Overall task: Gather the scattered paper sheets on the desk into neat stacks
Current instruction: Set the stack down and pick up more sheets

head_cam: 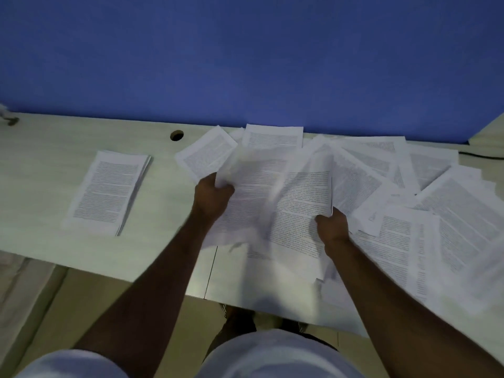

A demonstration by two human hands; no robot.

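Both hands, left (212,194) and right (333,224), grip printed sheets (294,203) (blurred) over desk (41,186).

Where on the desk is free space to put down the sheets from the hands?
Bare desk lies left of the neat stack, and between that stack and the left hand. Right of the cable hole, loose sheets crowd everything.
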